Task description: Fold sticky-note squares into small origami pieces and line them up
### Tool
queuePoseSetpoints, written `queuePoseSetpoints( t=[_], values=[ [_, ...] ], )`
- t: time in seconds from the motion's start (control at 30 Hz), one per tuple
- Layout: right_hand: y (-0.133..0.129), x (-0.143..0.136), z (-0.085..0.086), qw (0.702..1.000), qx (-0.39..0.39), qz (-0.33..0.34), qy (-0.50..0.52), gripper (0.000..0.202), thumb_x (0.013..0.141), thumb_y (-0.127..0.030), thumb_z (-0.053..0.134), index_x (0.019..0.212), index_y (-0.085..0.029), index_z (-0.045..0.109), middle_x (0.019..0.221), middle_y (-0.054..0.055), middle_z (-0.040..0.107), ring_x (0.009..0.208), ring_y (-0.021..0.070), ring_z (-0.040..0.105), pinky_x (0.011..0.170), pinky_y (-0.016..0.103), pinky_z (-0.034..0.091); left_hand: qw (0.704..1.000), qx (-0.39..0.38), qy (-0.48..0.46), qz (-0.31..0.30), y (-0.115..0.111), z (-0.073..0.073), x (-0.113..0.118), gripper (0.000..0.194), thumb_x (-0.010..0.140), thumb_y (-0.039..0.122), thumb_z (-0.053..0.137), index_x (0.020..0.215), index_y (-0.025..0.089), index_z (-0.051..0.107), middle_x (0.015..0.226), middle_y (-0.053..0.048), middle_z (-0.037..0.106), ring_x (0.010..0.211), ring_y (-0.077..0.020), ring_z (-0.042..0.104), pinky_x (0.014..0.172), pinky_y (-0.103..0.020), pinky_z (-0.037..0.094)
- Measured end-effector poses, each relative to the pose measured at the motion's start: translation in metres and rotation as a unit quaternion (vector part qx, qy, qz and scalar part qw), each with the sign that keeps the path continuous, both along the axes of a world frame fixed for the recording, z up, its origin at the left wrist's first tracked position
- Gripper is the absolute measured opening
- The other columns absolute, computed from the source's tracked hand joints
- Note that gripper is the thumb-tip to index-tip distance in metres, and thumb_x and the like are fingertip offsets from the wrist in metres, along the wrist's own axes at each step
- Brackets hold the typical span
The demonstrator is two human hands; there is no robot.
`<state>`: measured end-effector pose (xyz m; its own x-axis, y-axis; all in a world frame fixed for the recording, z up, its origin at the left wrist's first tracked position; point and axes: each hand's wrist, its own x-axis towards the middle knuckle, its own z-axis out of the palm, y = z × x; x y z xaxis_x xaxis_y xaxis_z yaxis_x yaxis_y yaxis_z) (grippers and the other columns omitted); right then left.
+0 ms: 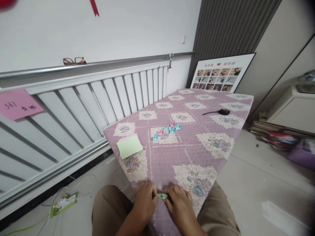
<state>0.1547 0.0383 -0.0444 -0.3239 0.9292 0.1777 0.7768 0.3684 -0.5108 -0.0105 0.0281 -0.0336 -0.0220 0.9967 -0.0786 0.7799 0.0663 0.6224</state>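
Close to the table's near edge, my left hand [145,197] and my right hand [178,200] are closed on opposite ends of a small, narrow light-green piece [161,196]. It looks like folded paper, but its kind is not certain; dark bits show at its ends, and fingers cover much of it. Farther up the cloth, several small binder clips [172,130] in turquoise and pink lie in a loose cluster. Left of them is a stack of sticky notes [130,146], pale green on top with pink beneath.
A purple flowered cloth covers the table [187,154]. A black coiled item [223,111] with a tail lies far right. Along the left stands a white radiator [128,88], with glasses [74,61] on the pipe above. A power strip [64,205] lies on the floor.
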Motion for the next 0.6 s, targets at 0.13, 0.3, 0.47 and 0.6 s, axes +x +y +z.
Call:
queuePoseSetpoints(
  t=[0.13, 0.3, 0.47, 0.6],
  values=[
    [0.001, 0.003, 0.008, 0.997, -0.048, 0.045, 0.026, 0.011, 0.084, -0.023, 0.057, 0.073, -0.023, 0.06, 0.08, -0.001, 0.062, 0.084, 0.0204, 0.056, 0.078, 0.036, 0.031, 0.995, -0.008, -0.096, 0.005, -0.005, -0.004, 0.001, 0.013, 0.068, 0.007, 0.052, 0.073, 0.019, 0.052, 0.071, 0.002, 0.054, 0.07, -0.0144, 0.047, 0.065, -0.025, 0.032],
    [0.001, 0.006, 0.022, 0.99, -0.065, 0.086, 0.093, 0.02, 0.086, -0.027, 0.055, 0.067, -0.02, 0.056, 0.074, 0.0, 0.059, 0.078, 0.0187, 0.055, 0.075, 0.033, 0.035, 0.974, -0.005, -0.223, -0.023, -0.013, 0.008, 0.001, 0.003, 0.071, 0.016, 0.056, 0.07, 0.018, 0.055, 0.07, 0.003, 0.052, 0.069, -0.0133, 0.046, 0.064, -0.024, 0.033],
    [0.0, 0.011, 0.038, 0.968, -0.12, 0.086, 0.201, 0.021, 0.085, -0.033, 0.053, 0.069, -0.021, 0.057, 0.072, 0.0, 0.057, 0.074, 0.0181, 0.055, 0.069, 0.03, 0.039, 0.959, -0.011, -0.283, 0.009, -0.018, 0.025, 0.002, 0.015, 0.071, 0.022, 0.055, 0.059, 0.019, 0.045, 0.06, 0.005, 0.042, 0.06, -0.0118, 0.039, 0.057, -0.024, 0.03],
    [-0.003, 0.012, 0.045, 0.957, -0.14, 0.079, 0.24, 0.023, 0.083, -0.034, 0.052, 0.065, -0.021, 0.054, 0.068, 0.0, 0.055, 0.07, 0.0173, 0.055, 0.066, 0.028, 0.041, 0.956, -0.019, -0.293, 0.007, -0.02, 0.038, 0.004, 0.008, 0.068, 0.022, 0.058, 0.064, 0.017, 0.054, 0.062, 0.004, 0.047, 0.061, -0.0121, 0.041, 0.058, -0.024, 0.031]
  ],
)
